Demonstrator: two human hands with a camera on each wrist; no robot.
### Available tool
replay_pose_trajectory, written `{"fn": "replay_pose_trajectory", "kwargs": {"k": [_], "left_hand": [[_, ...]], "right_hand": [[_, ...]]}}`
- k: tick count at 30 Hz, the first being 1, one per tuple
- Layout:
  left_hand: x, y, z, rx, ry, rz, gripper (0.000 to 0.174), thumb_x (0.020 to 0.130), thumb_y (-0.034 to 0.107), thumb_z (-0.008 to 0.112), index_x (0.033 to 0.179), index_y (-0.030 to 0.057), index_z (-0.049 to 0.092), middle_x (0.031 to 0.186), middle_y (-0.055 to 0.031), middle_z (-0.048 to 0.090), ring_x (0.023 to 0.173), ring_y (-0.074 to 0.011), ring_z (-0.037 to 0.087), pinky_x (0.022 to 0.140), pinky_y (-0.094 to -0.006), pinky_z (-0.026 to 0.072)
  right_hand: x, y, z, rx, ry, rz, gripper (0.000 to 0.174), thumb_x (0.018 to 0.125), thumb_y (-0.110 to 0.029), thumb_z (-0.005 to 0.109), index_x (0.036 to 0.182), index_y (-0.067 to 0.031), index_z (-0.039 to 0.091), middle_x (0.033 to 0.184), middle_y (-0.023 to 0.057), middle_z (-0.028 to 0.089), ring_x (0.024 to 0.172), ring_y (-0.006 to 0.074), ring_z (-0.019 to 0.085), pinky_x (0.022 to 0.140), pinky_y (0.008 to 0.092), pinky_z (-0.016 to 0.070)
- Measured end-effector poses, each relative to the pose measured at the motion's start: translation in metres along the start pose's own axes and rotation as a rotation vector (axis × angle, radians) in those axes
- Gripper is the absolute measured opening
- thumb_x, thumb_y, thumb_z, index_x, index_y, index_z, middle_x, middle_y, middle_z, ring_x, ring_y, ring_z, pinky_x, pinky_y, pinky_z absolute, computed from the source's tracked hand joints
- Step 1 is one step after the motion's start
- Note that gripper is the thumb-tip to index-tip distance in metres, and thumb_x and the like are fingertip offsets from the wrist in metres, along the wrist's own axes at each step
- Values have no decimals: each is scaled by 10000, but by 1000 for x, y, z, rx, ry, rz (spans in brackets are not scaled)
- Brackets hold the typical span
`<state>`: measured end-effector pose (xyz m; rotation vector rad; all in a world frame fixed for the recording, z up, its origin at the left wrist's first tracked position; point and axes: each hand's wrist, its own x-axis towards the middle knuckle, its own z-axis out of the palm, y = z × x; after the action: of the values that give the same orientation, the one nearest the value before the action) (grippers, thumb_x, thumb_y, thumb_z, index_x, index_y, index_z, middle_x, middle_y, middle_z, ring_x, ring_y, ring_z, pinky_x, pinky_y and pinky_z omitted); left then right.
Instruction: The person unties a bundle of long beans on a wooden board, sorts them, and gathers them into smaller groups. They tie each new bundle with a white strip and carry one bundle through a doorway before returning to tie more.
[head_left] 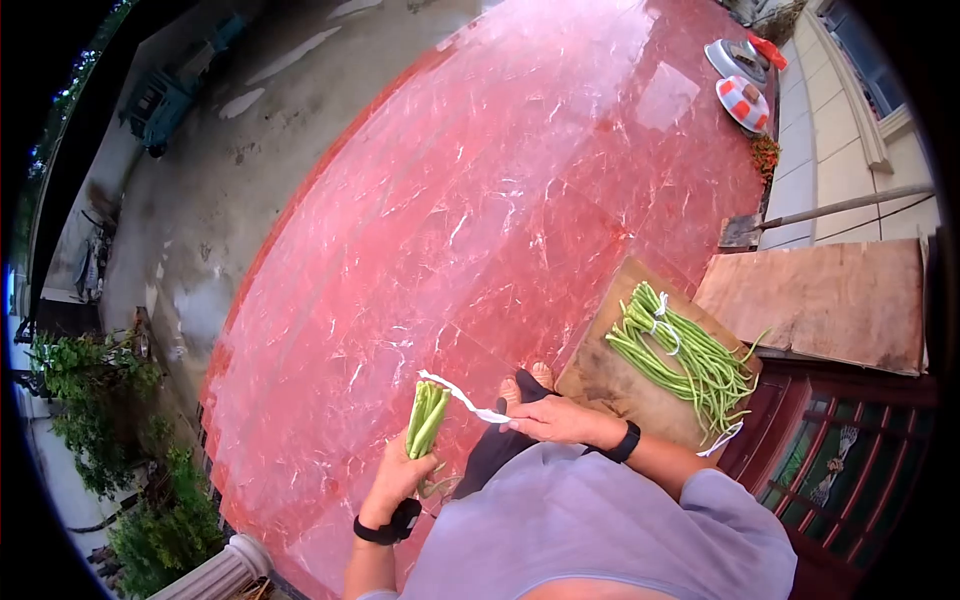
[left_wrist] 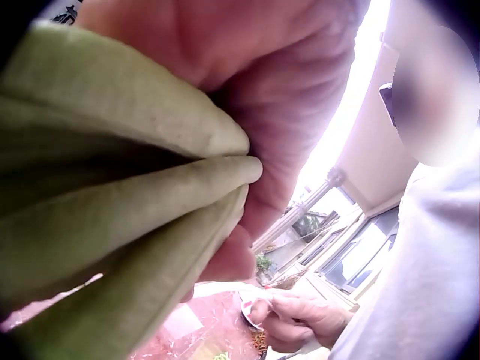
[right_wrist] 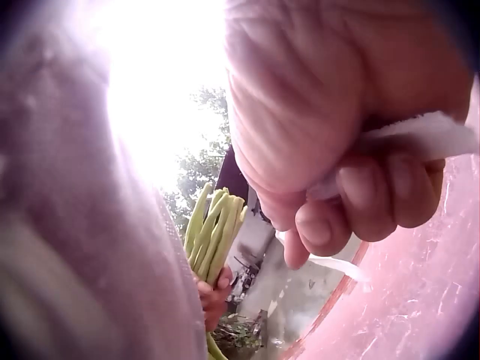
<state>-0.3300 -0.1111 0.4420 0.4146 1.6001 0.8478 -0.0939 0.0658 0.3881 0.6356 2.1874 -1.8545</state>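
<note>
In the head view my left hand (head_left: pixel 396 472) grips a short bundle of long green beans (head_left: pixel 428 418), with the cut-looking ends pointing up. The left wrist view shows those beans (left_wrist: pixel 127 217) close up against the palm. My right hand (head_left: pixel 565 420) holds a white strip (head_left: pixel 452 390), whose free end reaches over to the top of the bundle. Up close in the right wrist view, the strip (right_wrist: pixel 420 137) passes through curled fingers (right_wrist: pixel 360 184). To the right, a larger bunch of long beans (head_left: pixel 695 365), tied with white strips, lies on a wooden board (head_left: pixel 588 375).
A brown wooden panel (head_left: pixel 815 300) stands beyond the board, near a shovel (head_left: pixel 740 232) by the wall. Basins (head_left: pixel 742 104) sit farther off. Red patterned floor (head_left: pixel 450 240) spreads ahead, ending at a curved edge at left. A barred door (head_left: pixel 840 470) is at right.
</note>
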Motion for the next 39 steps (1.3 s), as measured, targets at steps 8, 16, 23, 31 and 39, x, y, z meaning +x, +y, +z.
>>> {"fn": "replay_pose_trajectory", "kwargs": {"k": [8, 16, 23, 31, 39], "left_hand": [[48, 130, 35, -43, -169, 42, 106, 811, 46, 621, 902, -2, 592, 698, -34, 582, 564, -108, 560, 528, -251, 465], [143, 174, 31, -279, -440, -35, 528, 805, 55, 618, 1292, -43, 440, 715, -95, 592, 553, -163, 582, 536, -281, 485], [218, 201, -18, -363, -619, -41, 690, 810, 48, 557, 1441, -44, 293, 734, -124, 615, 560, -172, 571, 558, -281, 497], [258, 265, -70, -271, -648, -26, 457, 799, 59, 591, 1221, -85, 490, 768, -132, 622, 589, -170, 596, 541, -276, 499], [337, 345, -63, 168, -626, 71, 247, 752, 45, 673, 989, -7, 628, 821, -54, 641, 623, -124, 605, 571, -265, 506]], "right_hand": [[-2, -8, -60, 136, 248, -67, 247, 977, -253, 477, 1105, -93, 615, 814, 154, 664, 789, 375, 646, 692, 428, 511], [36, -48, -93, 6, 623, 103, 290, 977, -236, 498, 1232, -113, 559, 882, 198, 652, 814, 389, 641, 677, 434, 496], [118, -98, -113, 38, 751, -100, 293, 969, -177, 509, 1256, -141, 556, 832, 158, 663, 762, 344, 667, 646, 414, 518], [167, -153, -163, 248, 825, -138, 249, 979, -110, 517, 1200, -27, 595, 756, 101, 651, 693, 163, 657, 611, 299, 492], [183, -156, -270, 135, 836, -126, 188, 942, -108, 571, 1108, -39, 627, 653, 74, 540, 581, 134, 545, 555, 289, 441]]}}
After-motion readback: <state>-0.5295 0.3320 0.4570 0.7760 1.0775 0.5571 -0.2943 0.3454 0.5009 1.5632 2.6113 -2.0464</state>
